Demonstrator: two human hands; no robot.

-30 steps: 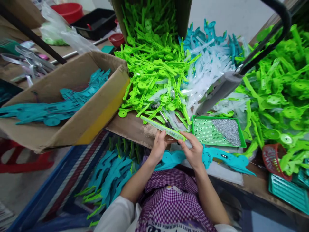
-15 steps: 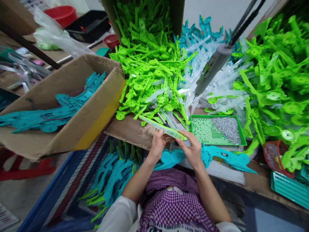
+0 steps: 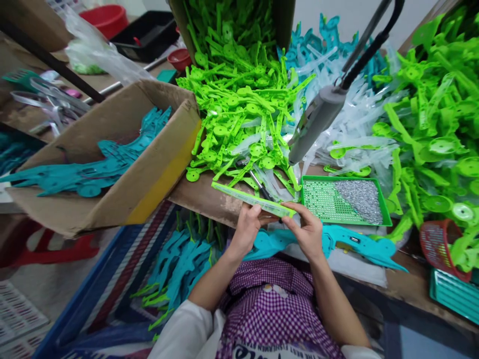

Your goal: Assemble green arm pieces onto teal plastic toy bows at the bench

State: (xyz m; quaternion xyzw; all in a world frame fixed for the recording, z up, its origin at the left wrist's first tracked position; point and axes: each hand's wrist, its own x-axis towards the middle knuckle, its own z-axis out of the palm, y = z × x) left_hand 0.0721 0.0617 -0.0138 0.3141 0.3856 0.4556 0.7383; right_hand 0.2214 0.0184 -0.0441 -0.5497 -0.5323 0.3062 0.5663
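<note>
Both hands hold one long lime-green strip with a clear layer (image 3: 250,198) over the bench's front edge. My left hand (image 3: 247,227) grips its underside near the middle, fingers curled. My right hand (image 3: 307,230) pinches its right end between thumb and fingers. Below and behind the hands, a turquoise plastic part (image 3: 361,240) lies along the bench edge, partly hidden by my right hand. A green tray (image 3: 320,202) with small silvery screws stands just right of my hands. The grey electric screwdriver (image 3: 318,122) hangs above the pile, touched by neither hand.
Heaps of lime-green parts (image 3: 239,114) and clear pieces (image 3: 359,119) cover the bench behind. At left is a cardboard box (image 3: 160,169) with turquoise parts. Turquoise pieces (image 3: 179,267) fill a blue crate below. A red basket (image 3: 439,244) stands at right.
The view has shifted, moving most things slightly right in the picture. The screwdriver has swung a little left relative to the tray. Both hands still hold the strip, now tilted slightly differently.
</note>
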